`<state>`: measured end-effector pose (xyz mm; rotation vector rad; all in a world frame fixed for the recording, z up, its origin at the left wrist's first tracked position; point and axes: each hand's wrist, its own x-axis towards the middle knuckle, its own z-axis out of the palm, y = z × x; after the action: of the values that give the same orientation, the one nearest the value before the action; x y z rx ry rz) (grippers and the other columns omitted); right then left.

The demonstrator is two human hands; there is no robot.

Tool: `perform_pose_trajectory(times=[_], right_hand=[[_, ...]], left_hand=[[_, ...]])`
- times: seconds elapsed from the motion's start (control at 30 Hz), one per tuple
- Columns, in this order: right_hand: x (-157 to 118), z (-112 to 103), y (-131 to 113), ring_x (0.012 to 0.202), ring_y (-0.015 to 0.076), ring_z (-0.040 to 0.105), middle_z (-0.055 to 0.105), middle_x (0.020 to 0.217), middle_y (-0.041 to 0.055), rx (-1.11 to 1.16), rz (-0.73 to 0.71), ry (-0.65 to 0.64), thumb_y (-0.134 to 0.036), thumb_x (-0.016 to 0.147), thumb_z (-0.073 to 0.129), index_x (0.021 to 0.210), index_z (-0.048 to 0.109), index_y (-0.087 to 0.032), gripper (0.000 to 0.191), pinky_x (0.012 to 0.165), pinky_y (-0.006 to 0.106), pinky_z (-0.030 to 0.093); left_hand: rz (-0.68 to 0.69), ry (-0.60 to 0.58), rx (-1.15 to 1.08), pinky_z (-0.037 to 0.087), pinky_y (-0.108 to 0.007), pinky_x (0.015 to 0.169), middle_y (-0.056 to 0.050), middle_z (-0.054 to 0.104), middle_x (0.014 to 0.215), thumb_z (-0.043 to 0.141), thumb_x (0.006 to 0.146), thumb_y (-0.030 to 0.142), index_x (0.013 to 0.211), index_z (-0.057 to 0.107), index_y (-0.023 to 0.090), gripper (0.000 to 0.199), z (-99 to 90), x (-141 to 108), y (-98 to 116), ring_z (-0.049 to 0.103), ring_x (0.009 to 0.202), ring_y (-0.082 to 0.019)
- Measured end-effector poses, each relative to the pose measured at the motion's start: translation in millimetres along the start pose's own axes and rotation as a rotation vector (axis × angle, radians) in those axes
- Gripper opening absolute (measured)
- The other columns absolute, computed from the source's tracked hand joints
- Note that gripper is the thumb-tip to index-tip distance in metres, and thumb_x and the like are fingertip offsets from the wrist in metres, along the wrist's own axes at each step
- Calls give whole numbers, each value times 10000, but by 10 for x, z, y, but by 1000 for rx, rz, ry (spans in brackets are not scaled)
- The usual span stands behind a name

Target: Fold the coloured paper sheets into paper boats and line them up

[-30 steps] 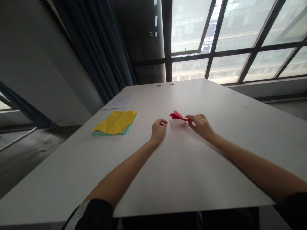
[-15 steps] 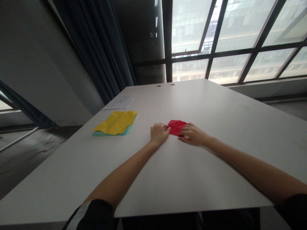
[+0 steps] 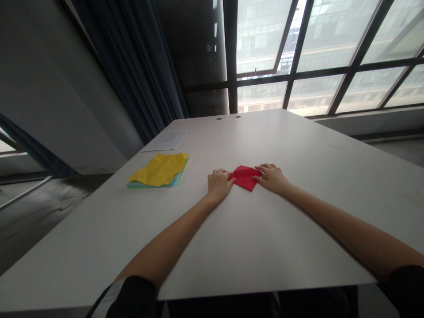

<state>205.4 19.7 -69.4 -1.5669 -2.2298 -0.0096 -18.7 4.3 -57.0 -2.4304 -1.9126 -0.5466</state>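
Observation:
A small sheet of red folded paper (image 3: 245, 177) lies on the white table between my two hands, with crease lines across it and one corner pointing toward me. My left hand (image 3: 219, 183) grips its left corner, the thumb on top and the fingers curled at the edge. At the opposite corner my right hand (image 3: 272, 177) pinches the paper between thumb and fingers. The parts of the corners under my fingers are hidden.
Left of my hands lies a stack of coloured paper with a creased yellow sheet (image 3: 161, 169) on top and blue-green sheets (image 3: 172, 182) below. Behind it is a white printed sheet (image 3: 165, 141). The white table (image 3: 251, 247) reaches toward windows and a dark curtain (image 3: 132, 57).
My right hand has shifted a little right and away from me, from lying over the red paper's right part to its right corner. More of the paper shows now. My left hand stays put.

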Motion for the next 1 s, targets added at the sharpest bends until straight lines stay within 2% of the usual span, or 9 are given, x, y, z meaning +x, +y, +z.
perform_pose_trajectory(times=[0.13, 0.43, 0.5, 0.6, 0.8, 0.9, 1.0], right_hand=[[13, 19, 25, 1024, 294, 486, 591, 1122, 102, 27, -13, -18, -462, 799, 478, 1095, 594, -221, 399, 828, 441, 364], [16, 37, 62, 938, 255, 527, 633, 972, 74, 208, -115, 117, -337, 736, 569, 947, 593, -209, 248, 805, 413, 388], [18, 43, 63, 920, 240, 535, 637, 956, 67, 234, -145, 117, -248, 730, 542, 937, 592, -206, 217, 801, 397, 392], [20, 53, 68, 902, 221, 542, 643, 949, 55, 257, -179, 108, -132, 705, 477, 931, 605, -203, 269, 798, 376, 394], [3, 26, 56, 886, 211, 545, 662, 919, 36, 224, -267, 31, -78, 692, 438, 835, 663, -219, 302, 817, 371, 378], [-10, -9, 22, 874, 204, 548, 670, 902, 31, 208, -272, 20, -91, 717, 431, 830, 672, -223, 297, 813, 364, 376], [-22, -41, -39, 855, 203, 554, 676, 880, 41, 193, -259, 33, -157, 765, 444, 827, 675, -215, 246, 804, 363, 375]], left_hand=[[-8, 15, -9, 331, -370, 835, -52, 592, 1071, 485, 817, 448, 998, 641, 258, 305, -3, 15, -28, 463, 999, -232], [32, 96, -38, 297, -375, 863, -44, 589, 1054, 550, 792, 415, 954, 641, 250, 248, -25, 8, -24, 465, 994, -220], [57, 114, -41, 292, -377, 871, -38, 587, 1044, 552, 797, 373, 930, 645, 252, 202, -34, 6, -19, 466, 994, -212], [96, 124, -42, 286, -379, 880, -33, 591, 1026, 537, 802, 285, 874, 656, 244, 145, -37, 2, -15, 466, 992, -204], [164, 100, -25, 287, -378, 884, -42, 607, 1016, 481, 755, 134, 824, 676, 215, 223, -17, -4, 2, 464, 989, -207], [147, 90, -4, 295, -386, 874, -58, 619, 975, 471, 779, 189, 793, 682, 207, 212, -30, -13, 30, 469, 967, -218], [157, 95, 28, 297, -401, 867, -85, 620, 925, 498, 792, 356, 778, 683, 194, 245, -60, -31, 65, 470, 946, -238]])
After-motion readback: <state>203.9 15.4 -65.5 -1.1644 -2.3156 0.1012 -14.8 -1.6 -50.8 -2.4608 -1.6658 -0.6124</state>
